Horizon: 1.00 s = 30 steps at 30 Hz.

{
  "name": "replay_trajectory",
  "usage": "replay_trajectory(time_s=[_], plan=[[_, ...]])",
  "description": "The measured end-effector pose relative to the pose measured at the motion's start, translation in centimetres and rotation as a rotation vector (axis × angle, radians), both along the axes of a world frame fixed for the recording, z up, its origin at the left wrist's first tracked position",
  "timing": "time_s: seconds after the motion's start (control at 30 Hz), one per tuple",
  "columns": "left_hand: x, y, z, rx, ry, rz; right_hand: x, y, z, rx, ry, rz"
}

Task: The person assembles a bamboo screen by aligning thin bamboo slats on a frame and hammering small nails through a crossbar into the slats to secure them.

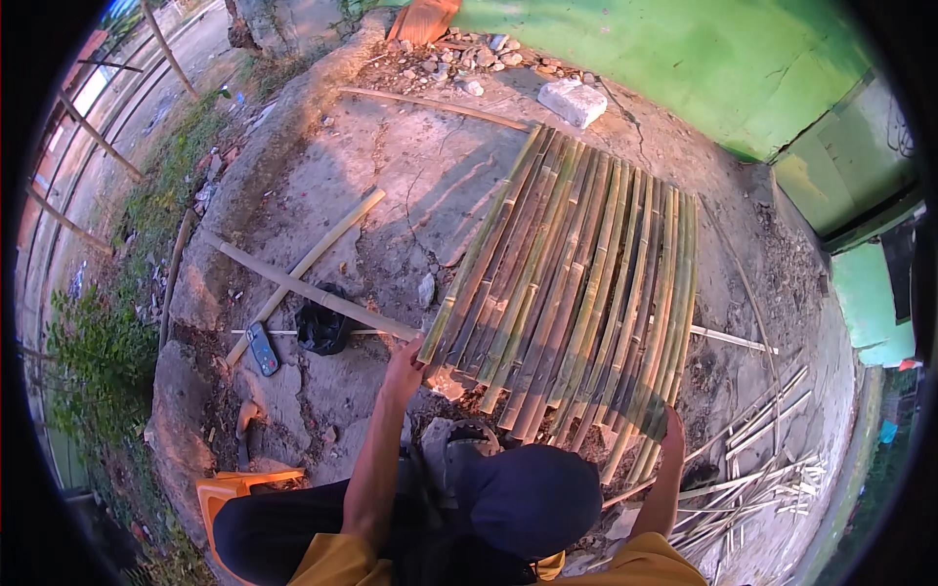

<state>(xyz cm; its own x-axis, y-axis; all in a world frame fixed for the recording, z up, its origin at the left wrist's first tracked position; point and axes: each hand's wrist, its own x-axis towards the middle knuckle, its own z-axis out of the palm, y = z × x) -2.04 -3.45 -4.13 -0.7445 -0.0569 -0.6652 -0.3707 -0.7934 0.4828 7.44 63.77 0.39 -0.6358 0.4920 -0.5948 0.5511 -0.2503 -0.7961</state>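
Note:
A panel of split bamboo slats point(576, 283), green and brown and laid side by side, slants across the ground in front of me. My left hand point(403, 369) is closed on its near left corner, beside the end of a pale flat bamboo strip point(313, 293). At the near right edge, my right hand point(672, 430) grips the outer slats, its fingertips partly hidden. The near slat ends are uneven. A shadow falls across the panel's lower right part. Under the near left corner lies a pale stone block point(445, 382).
Another bamboo strip point(337, 234) crosses the pale one, near a phone point(262, 349) and black plastic bag point(322, 320). A curved-handled tool point(244, 430) lies by an orange plastic chair point(210, 493). Thin strips point(752, 498) are heaped right. A white block point(573, 103) sits before the green wall point(664, 59).

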Motion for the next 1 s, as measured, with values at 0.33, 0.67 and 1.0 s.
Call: replay_trajectory(time_s=[0.33,0.67,1.0], plan=[[1.2,-1.8,0.5,-0.451,0.097,0.051,5.4,-2.1,-4.4,-0.165,0.103,0.214],[2.2,-2.0,-0.8,-0.617,-0.040,0.023,4.9,-4.3,-5.2,-0.193,-0.032,0.030],[2.1,-2.1,-0.3,-0.635,-0.101,0.005,4.7,-3.6,-5.5,-0.142,-0.146,-0.068]])
